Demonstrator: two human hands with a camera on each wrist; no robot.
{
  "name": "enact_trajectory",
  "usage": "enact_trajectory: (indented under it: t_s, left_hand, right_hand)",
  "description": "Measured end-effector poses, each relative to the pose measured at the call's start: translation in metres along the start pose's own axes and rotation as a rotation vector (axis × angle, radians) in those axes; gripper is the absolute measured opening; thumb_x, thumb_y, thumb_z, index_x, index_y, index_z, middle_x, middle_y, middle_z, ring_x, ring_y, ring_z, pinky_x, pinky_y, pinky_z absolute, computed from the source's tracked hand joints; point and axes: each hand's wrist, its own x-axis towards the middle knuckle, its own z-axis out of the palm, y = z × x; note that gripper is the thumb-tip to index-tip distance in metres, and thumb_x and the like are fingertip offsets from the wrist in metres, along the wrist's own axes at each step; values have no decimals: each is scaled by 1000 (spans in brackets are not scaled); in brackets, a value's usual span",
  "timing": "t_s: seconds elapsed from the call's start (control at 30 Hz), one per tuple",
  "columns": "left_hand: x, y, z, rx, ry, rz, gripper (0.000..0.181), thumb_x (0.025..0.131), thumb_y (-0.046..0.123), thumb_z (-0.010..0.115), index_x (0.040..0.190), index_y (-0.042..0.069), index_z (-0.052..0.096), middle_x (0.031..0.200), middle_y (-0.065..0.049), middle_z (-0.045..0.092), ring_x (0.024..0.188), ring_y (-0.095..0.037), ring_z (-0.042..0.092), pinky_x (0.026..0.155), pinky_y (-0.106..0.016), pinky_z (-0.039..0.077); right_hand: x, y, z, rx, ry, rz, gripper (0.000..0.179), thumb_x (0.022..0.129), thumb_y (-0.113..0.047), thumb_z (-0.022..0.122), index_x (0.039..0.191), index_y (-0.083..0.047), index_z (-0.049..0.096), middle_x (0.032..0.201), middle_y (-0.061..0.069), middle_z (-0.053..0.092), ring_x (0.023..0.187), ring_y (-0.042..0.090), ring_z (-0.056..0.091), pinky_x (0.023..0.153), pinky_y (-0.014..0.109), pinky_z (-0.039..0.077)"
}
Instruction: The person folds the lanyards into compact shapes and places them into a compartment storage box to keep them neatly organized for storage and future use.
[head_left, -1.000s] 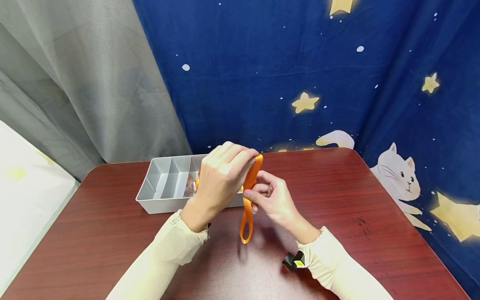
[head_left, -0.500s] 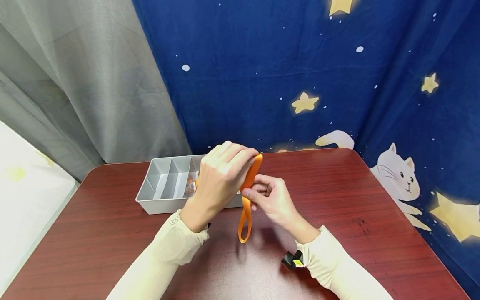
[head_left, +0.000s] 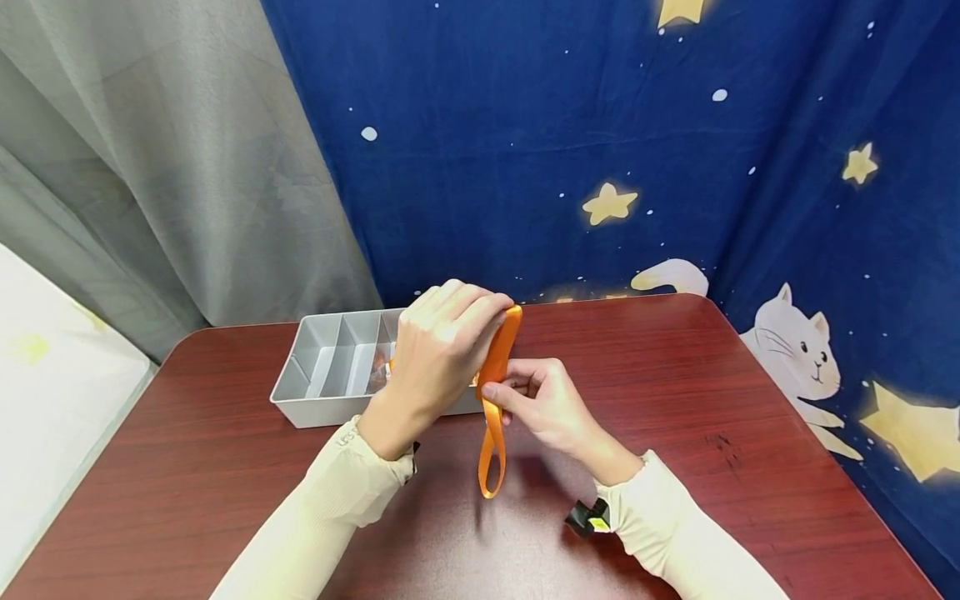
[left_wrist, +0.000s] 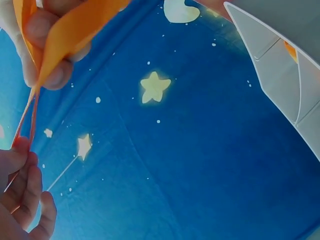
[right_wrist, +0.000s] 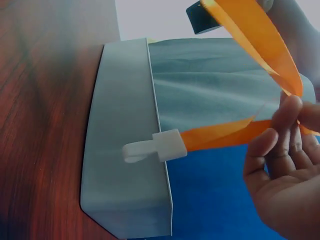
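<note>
An orange ribbon lanyard (head_left: 498,357) hangs between my hands over the front of a grey tray (head_left: 322,412). My left hand (head_left: 442,346) grips its folded upper part, the back of the hand facing up. Lower down, my right hand (head_left: 551,410) pinches the ribbon between thumb and fingers, with a loop dangling below. A white plastic clip (right_wrist: 170,145) at one end of the lanyard shows in the right wrist view, overlapping the tray's wall. In the left wrist view the ribbon strands run from the left fingers (left_wrist: 55,75) down to the right hand (left_wrist: 25,200).
The tray has several compartments; one holds a clear packet with orange bits (head_left: 381,371), and its right part is hidden behind my left hand. The reddish-brown table (head_left: 675,417) lies beneath, with grey and blue curtains (head_left: 487,150) behind. A black wrist camera (head_left: 588,518) hangs from my right sleeve.
My right hand has slid slightly left and down along the lanyard, and the dangling loop reaches a little lower. The left hand stays almost still, keeping its grip.
</note>
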Motion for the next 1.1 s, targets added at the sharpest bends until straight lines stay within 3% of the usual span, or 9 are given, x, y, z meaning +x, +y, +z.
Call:
enact_trajectory:
  t_s: [0.23,0.5,0.63,0.83,1.0,1.1]
  left_hand:
    - [-4,-9,3,-9,-14,-35,6,93,5,68,91,4,74,80,-4,69,70,-22,60,61,-36,48]
    - [-9,-18,4,-4,-52,-112,8,93,7,68,90,7,75,77,-3,69,69,-20,60,61,-36,50]
    - [-10,-23,4,-1,-75,-153,7,93,8,69,90,8,75,78,-3,69,69,-20,60,61,-35,49]
    - [-11,-27,4,6,-85,-207,6,89,6,72,90,9,76,78,-2,70,70,-19,61,59,-35,50]
    - [-14,-30,4,20,-91,-253,7,89,6,71,88,9,77,78,-2,71,70,-18,61,57,-35,50]
    - [-15,-31,5,32,-105,-279,7,89,5,70,88,8,77,79,-3,71,70,-18,61,57,-35,50]
  right_hand:
    - [-3,-2,-4,-107,-15,-60,6,91,-2,69,89,-1,74,79,4,68,70,15,61,62,23,50]
    - [-7,1,-7,-51,-23,-113,6,91,0,69,89,2,74,85,10,53,79,17,54,64,21,49]
    - [-6,2,-8,-36,-66,-125,8,92,1,67,87,2,73,82,9,57,80,17,57,69,22,51]
    - [-5,-1,-8,13,-129,-95,10,92,4,64,87,0,72,82,10,60,71,26,58,59,24,49]
    - [-6,-2,-8,13,-116,-85,7,91,2,66,93,4,72,91,11,63,86,19,60,69,24,52]
    - [-6,-3,-8,17,-99,-108,7,91,1,66,93,5,72,88,11,62,81,18,59,64,24,51]
